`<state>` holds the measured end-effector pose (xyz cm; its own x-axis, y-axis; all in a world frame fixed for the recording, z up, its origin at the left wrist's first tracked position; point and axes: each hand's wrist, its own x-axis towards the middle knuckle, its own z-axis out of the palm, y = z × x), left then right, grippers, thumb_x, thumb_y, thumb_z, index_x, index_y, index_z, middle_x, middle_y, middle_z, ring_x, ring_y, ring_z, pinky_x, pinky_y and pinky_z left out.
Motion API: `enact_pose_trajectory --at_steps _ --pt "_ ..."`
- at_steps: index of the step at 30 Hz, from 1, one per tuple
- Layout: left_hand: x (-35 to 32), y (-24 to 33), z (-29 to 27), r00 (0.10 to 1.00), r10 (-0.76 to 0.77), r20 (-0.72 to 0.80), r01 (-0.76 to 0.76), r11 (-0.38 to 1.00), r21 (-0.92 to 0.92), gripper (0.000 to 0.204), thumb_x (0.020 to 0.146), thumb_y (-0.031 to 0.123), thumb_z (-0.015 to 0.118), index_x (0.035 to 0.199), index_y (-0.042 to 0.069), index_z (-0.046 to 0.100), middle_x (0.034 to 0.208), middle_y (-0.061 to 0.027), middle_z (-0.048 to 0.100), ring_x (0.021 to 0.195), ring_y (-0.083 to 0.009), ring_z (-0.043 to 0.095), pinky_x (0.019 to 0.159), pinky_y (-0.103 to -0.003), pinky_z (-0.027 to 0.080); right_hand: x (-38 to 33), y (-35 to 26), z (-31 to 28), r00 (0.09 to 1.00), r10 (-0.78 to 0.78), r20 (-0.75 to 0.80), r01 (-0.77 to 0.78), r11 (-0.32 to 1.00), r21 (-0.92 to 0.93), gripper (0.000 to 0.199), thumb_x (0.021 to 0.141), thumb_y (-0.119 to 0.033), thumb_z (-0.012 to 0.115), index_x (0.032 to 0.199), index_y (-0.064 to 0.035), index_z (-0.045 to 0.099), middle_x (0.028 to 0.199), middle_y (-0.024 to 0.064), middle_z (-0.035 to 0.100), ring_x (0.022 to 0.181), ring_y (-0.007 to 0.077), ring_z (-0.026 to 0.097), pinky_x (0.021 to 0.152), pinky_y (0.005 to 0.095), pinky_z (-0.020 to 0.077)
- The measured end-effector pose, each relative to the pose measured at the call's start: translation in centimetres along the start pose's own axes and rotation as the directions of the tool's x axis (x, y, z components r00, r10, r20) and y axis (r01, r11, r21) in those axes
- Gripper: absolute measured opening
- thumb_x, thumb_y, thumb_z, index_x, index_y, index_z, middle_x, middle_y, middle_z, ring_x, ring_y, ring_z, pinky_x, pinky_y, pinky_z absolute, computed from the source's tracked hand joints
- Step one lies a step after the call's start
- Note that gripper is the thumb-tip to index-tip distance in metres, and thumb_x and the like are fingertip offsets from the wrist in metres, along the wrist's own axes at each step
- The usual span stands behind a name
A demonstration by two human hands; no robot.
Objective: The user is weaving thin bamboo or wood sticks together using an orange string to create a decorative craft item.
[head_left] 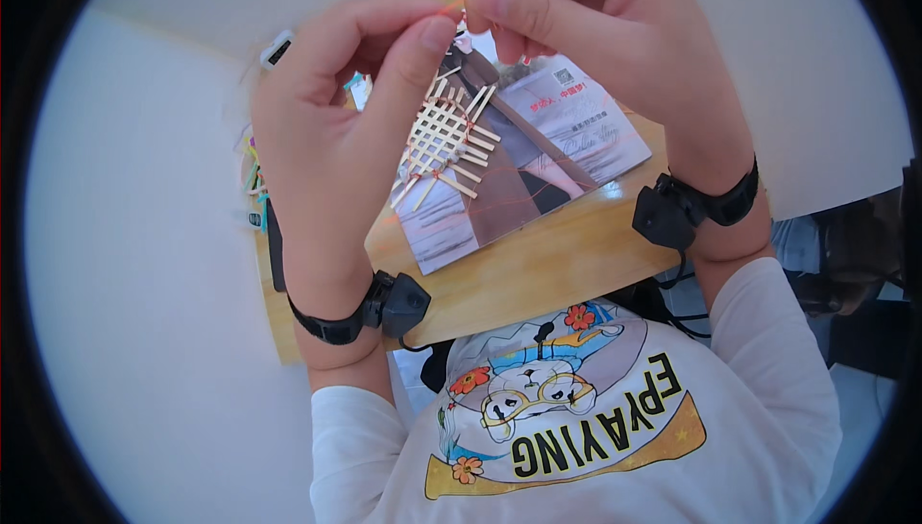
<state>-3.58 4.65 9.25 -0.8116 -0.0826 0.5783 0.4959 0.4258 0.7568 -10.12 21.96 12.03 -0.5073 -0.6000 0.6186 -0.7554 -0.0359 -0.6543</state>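
Both my hands are raised in front of me, fingertips nearly meeting over the far part of the table. My left hand (351, 106) pinches a thin orange thread (455, 7) between thumb and forefinger. My right hand (600, 29) also closes thumb and forefinger on the thread, just right of the left fingertips; whether a needle is there is too small to tell. Below lies a woven lattice of pale flat wooden strips (440, 140), with reddish thread tied along its edges. More of this thread trails loosely across the printed booklet (499, 212) underneath.
The booklet rests on a light wooden table (538, 260). At the table's left edge are small colourful items (254, 173) and a dark flat object (276, 245). A white device (278, 48) stands farther back. Black straps with small boxes (399, 303) circle both my wrists, cables hanging.
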Motion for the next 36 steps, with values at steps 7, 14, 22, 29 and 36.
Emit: enact_pose_trajectory --at_steps 7,14,22,29,36 --pt "-0.4 -0.1 -0.5 0.993 0.103 -0.049 -0.099 0.991 0.090 0.009 0.084 0.005 0.061 0.088 -0.003 0.061 0.083 -0.0031 0.060 0.077 -0.0071 0.055 0.069 -0.018 0.042 -0.3 0.9 -0.1 0.959 0.196 0.204 -0.255 0.911 0.323 0.017 0.087 -0.014 0.057 0.084 0.0013 0.064 0.067 0.0006 0.060 0.060 0.0062 0.051 0.055 0.0199 0.0401" --pt "0.0 -0.4 -0.9 0.991 0.127 -0.051 -0.120 0.985 0.120 0.006 0.082 0.002 0.062 0.086 -0.002 0.061 0.076 0.0007 0.054 0.070 -0.0045 0.049 0.064 -0.016 0.037 0.1 2.1 0.1 0.967 0.153 0.203 -0.216 0.914 0.344 0.018 0.087 -0.015 0.057 0.086 0.0019 0.064 0.069 0.0022 0.061 0.060 0.0069 0.052 0.054 0.0196 0.0409" --pt "0.3 -0.8 -0.6 0.970 0.241 0.001 -0.230 0.923 0.309 0.003 0.079 0.001 0.064 0.081 0.002 0.063 0.065 0.0052 0.045 0.058 -0.0026 0.034 0.052 -0.018 0.025 0.4 2.0 -0.4 0.986 0.147 -0.081 -0.134 0.980 0.144 0.011 0.081 -0.007 0.064 0.087 0.0020 0.066 0.072 0.0066 0.064 0.059 0.0099 0.054 0.054 0.0212 0.0424" --pt "0.5 -0.8 -0.5 0.963 0.270 -0.025 -0.245 0.907 0.344 0.004 0.078 0.002 0.065 0.081 0.002 0.063 0.063 0.0055 0.043 0.056 -0.0030 0.034 0.051 -0.018 0.024 0.9 -0.3 0.2 0.997 0.044 0.059 -0.029 0.973 -0.230 0.011 0.077 -0.007 0.066 0.086 -0.0002 0.067 0.072 0.0076 0.065 0.060 0.0120 0.056 0.056 0.0217 0.0434" --pt "0.6 -1.0 -0.3 0.957 0.292 -0.008 -0.272 0.903 0.333 0.004 0.079 0.003 0.065 0.083 0.002 0.063 0.064 0.0055 0.044 0.057 -0.0028 0.035 0.051 -0.018 0.025 0.8 0.7 0.4 0.986 0.165 0.038 -0.156 0.974 -0.165 0.012 0.078 -0.009 0.066 0.087 -0.0007 0.066 0.070 0.0070 0.064 0.061 0.0106 0.056 0.056 0.0207 0.0435"
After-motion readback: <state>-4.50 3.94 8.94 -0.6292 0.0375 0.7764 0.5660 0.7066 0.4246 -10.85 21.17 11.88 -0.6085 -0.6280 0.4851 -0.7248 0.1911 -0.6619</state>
